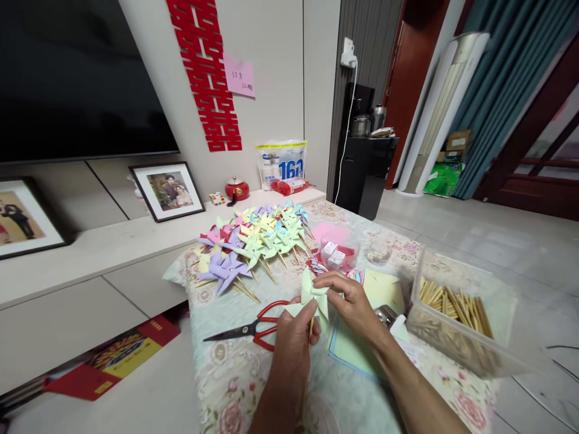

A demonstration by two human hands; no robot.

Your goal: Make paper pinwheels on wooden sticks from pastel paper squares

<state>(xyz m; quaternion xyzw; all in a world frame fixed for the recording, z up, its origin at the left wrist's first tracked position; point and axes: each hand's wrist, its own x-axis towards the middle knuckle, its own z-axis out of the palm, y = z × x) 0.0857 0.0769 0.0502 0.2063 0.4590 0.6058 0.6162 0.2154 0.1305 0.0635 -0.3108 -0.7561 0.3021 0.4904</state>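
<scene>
My left hand [292, 340] grips a thin wooden stick with a pale green paper pinwheel [312, 296] on its top. My right hand [350, 301] pinches the pinwheel's centre from the right, fingers closed on the paper. Both hands hover above a table with a floral cloth [226, 380]. Red-handled scissors [253, 328] lie shut just left of my left hand. Under my right wrist sit stacked sheets of coloured paper [353, 352].
A pile of finished pinwheels [253, 241] in several colours covers the table's far end. A clear box of wooden sticks [456, 313] stands at the right. A round clear tub [339, 252] and a small glass dish [379, 253] sit behind my hands. A low cabinet [90, 253] runs along the left.
</scene>
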